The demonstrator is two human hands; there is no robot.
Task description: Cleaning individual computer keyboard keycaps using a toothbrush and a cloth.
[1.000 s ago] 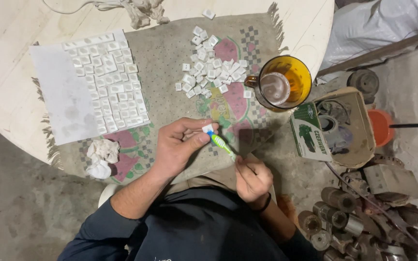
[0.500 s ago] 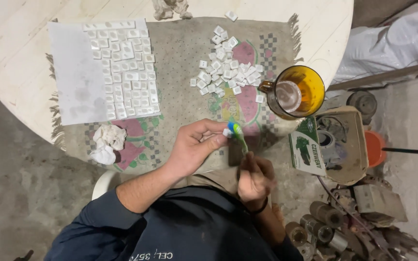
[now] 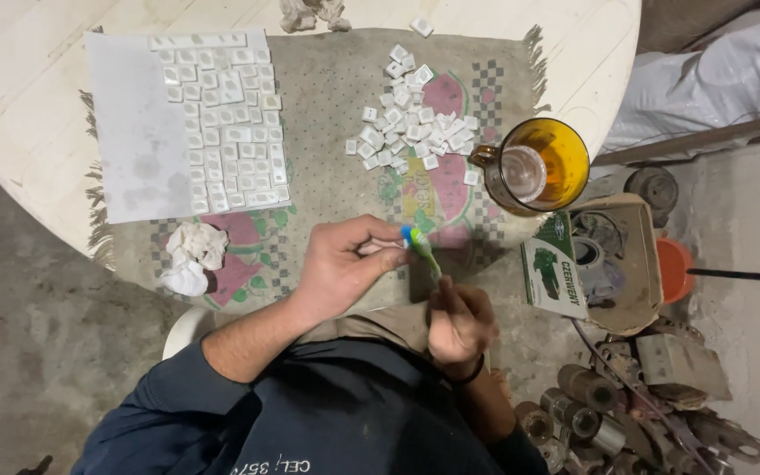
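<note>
My left hand [image 3: 345,264] pinches a small white tile between thumb and fingers, just above the table's near edge. My right hand [image 3: 459,321] grips the handle of a green toothbrush [image 3: 421,251], whose blue-and-white head touches the tile in my left hand. A loose pile of small white tiles [image 3: 411,123] lies on the patterned mat [image 3: 327,176] beyond my hands. At the left, a white board [image 3: 134,132] carries rows of the same tiles [image 3: 226,123] on its right half.
An amber glass mug [image 3: 538,167] stands at the mat's right edge. A crumpled white cloth [image 3: 191,255] lies left of my left hand. A cardboard box [image 3: 609,264] with parts and metal cylinders [image 3: 591,413] sits on the floor at the right. The round white table [image 3: 19,105] holds everything.
The view has shifted slightly, and the toothbrush head has moved a little against the tile. Both hands keep their hold.
</note>
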